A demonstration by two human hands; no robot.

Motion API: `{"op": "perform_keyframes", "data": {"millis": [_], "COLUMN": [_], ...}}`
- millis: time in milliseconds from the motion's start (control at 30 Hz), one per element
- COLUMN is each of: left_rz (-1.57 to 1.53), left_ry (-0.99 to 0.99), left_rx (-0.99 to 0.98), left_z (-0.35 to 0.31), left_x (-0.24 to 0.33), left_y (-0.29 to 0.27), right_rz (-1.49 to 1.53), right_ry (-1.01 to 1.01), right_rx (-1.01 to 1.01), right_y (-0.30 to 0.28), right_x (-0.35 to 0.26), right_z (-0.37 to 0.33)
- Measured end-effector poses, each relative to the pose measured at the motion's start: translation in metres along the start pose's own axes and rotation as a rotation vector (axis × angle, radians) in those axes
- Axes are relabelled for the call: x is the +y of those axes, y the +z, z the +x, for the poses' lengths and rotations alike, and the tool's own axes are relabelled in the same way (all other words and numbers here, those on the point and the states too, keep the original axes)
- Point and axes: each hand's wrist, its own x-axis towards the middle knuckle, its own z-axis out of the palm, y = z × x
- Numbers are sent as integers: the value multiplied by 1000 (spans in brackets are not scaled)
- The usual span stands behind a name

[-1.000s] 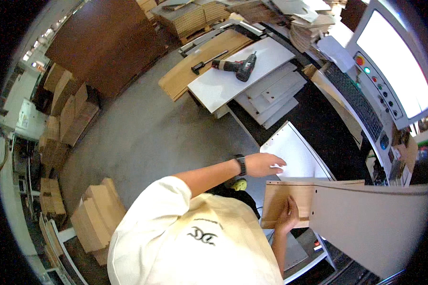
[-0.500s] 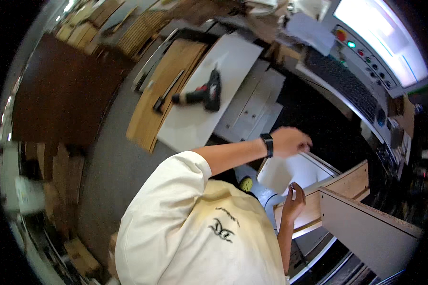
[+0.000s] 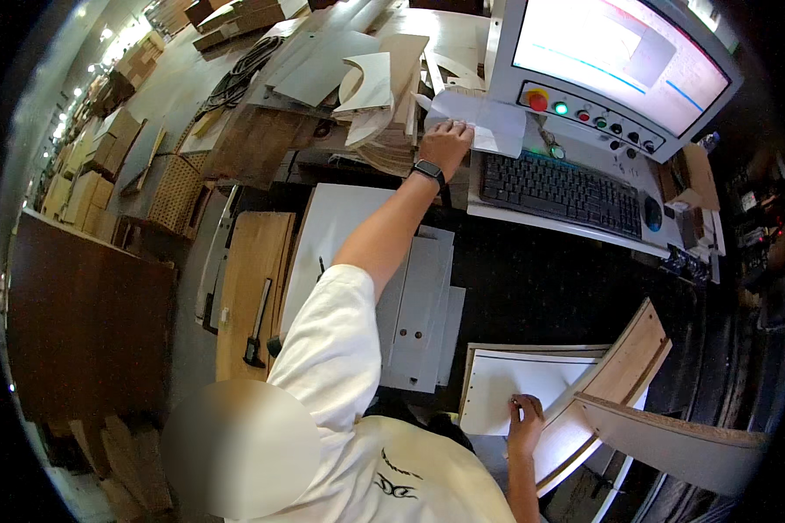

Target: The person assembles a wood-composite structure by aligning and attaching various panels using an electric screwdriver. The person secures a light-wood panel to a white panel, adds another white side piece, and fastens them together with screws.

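Note:
My left hand (image 3: pixel 446 146), with a dark watch on its wrist, reaches far forward to a sheet of white paper (image 3: pixel 499 131) beside the keyboard. Its fingers are bent onto the paper's left part and seem to grip it. My right hand (image 3: pixel 525 424) is closed in a pinch over the white panel (image 3: pixel 490 403) of a partly assembled wooden piece. Something small and dark shows at its fingertips, too small to name. Joined to that panel are a wooden board (image 3: pixel 630 350) and a grey-faced board (image 3: pixel 672 440).
A black keyboard (image 3: pixel 558 193), a mouse (image 3: pixel 652 213) and a lit monitor (image 3: pixel 619 52) stand ahead right. Cut boards (image 3: pixel 323 74) pile up ahead. A digital caliper (image 3: pixel 257 327) lies on a wooden board (image 3: pixel 235 296) at left, near grey panels (image 3: pixel 419 305).
My left hand has moved forward from above the assembled piece to the paper. My right hand stays pinched by the white panel. The view has shifted, and my arm now mostly hides the drill.

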Motion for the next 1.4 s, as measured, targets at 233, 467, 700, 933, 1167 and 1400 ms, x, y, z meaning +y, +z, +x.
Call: {"op": "perform_keyframes", "data": {"millis": [233,467,700,933,1167,1400], "left_rz": [-289,-333,-299,-563,-41,-195], "left_ry": [-375,-559,-502,-568,-315,-256], "left_rx": [52,541,400,226,287,33], "left_z": [27,64,86,88,46,-9], "left_x": [-11,-30,-45,-16,13,31], "left_y": [-82,-108,-79,7,3,-12], "right_rz": [61,37,73,137,70,126], "right_ry": [11,8,79,129,119,174], "right_rx": [10,-2,-13,7,38,1], "right_y": [-3,-2,-2,3,-8,-7], "right_x": [-3,-11,-10,-5,-20,-19], "right_z": [7,7,2,0,9,10]}}
